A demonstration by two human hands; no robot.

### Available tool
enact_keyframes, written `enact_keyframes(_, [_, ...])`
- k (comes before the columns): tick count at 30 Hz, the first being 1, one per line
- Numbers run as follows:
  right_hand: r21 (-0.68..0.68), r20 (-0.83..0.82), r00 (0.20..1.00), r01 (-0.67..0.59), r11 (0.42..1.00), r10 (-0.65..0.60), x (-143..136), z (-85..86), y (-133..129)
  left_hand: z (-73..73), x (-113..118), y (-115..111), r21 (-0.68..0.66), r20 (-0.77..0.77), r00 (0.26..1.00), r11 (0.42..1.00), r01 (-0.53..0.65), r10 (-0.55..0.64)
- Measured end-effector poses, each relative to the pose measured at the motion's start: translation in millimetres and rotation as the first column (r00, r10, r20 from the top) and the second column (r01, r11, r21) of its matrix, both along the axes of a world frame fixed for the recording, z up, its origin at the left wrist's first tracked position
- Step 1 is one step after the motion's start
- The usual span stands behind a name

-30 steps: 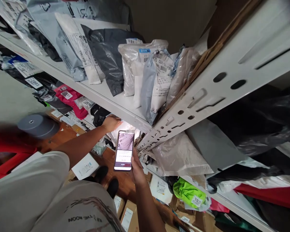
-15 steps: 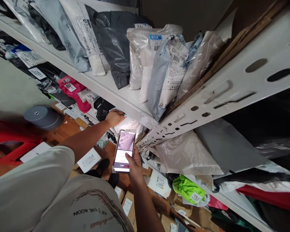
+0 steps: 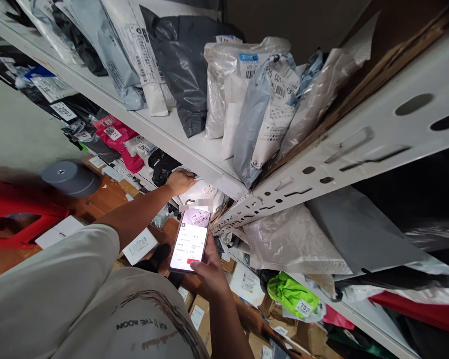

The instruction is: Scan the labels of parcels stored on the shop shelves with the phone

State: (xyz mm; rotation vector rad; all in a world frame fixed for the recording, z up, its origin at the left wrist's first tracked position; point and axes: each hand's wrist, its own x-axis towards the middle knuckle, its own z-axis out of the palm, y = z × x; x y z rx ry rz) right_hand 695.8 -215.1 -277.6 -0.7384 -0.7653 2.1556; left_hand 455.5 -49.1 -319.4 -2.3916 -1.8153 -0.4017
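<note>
My right hand (image 3: 211,267) grips a smartphone (image 3: 189,244), its thumb on a red button low on the lit screen. The top of that screen shows a camera picture of a label with a barcode. Beyond the phone, my left hand (image 3: 181,182) is closed on the upper edge of a white plastic parcel (image 3: 204,192), with the fingertips partly hidden. A printed label faces up on this parcel, under the edge of the upper shelf (image 3: 194,154). Right beside my left hand is a black parcel (image 3: 162,167).
Bagged parcels (image 3: 264,94) stand on the upper shelf. A perforated metal upright (image 3: 314,172) runs along the right. More parcels, including a green bag (image 3: 290,294), lie beyond it. Boxes (image 3: 140,247), a grey round stool (image 3: 71,179) and a red plastic stool (image 3: 18,214) stand on the floor.
The phone screen has changed to a mostly white page with a red button, and my right thumb has moved down onto it. My left hand stays at the white parcel.
</note>
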Motion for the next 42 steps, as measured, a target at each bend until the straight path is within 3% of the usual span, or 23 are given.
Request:
enact_keyframes(8, [-0.006,-0.001,1.000,-0.032,0.999,0.032,0,-3.8,-3,-1.1,-1,1,0.003,0.006,1.000,1.000,0.030,-0.030])
enact_keyframes(15, [-0.058,-0.076,0.988,-0.139,0.989,0.134,-7,1.5,-11,-3.9,-2,3,-0.002,0.017,0.999,1.000,0.027,-0.027])
enact_keyframes(29, [-0.005,0.011,0.996,-0.088,0.996,0.088,-2,1.1,-8,-1.8,-1,2,-0.025,0.035,0.999,1.000,0.003,-0.002])
enact_keyframes(42, [-0.046,0.010,0.997,-0.078,0.996,0.078,-4,5.2,-7,-1.4,-2,1,-0.015,0.047,0.999,1.000,0.017,-0.016])
